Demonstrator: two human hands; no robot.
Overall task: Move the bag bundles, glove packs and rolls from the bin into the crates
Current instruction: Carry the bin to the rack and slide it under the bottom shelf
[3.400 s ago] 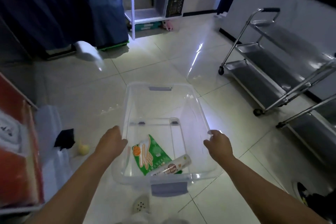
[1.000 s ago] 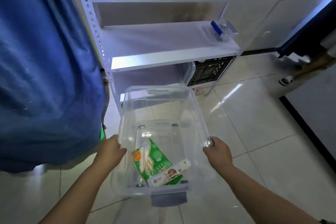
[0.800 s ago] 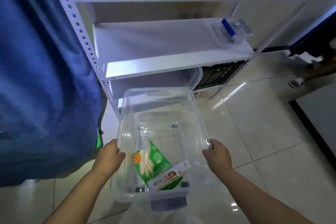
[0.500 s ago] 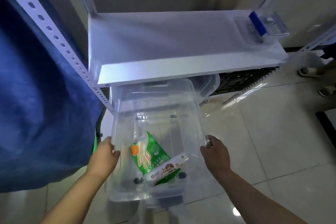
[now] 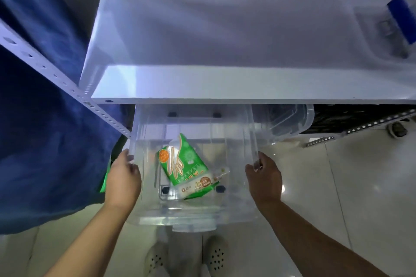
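I hold a clear plastic bin (image 5: pixel 238 213) by its two long sides. My left hand (image 5: pixel 123 177) grips the left rim and my right hand (image 5: pixel 263 175) grips the right rim. The bin's far end reaches under a white shelf board (image 5: pixel 202 83). Inside lie a green glove pack (image 5: pixel 180 159) and, across its lower end, a white roll (image 5: pixel 198 186) with a printed label. Both rest near the middle of the bin's floor.
A white perforated shelf post (image 5: pixel 67 87) slants down at the left beside a blue curtain (image 5: pixel 40 119). Another clear bin (image 5: pixel 288 119) and a black crate (image 5: pixel 351 114) sit under the shelf at the right. A small blue-and-clear item (image 5: pixel 398 24) lies on the shelf. My shoes (image 5: pixel 186 256) show below.
I have walked up to the shelf carrying the bin. Its far end has now slid under the shelf board. Both hands keep the same hold and the contents barely shift.
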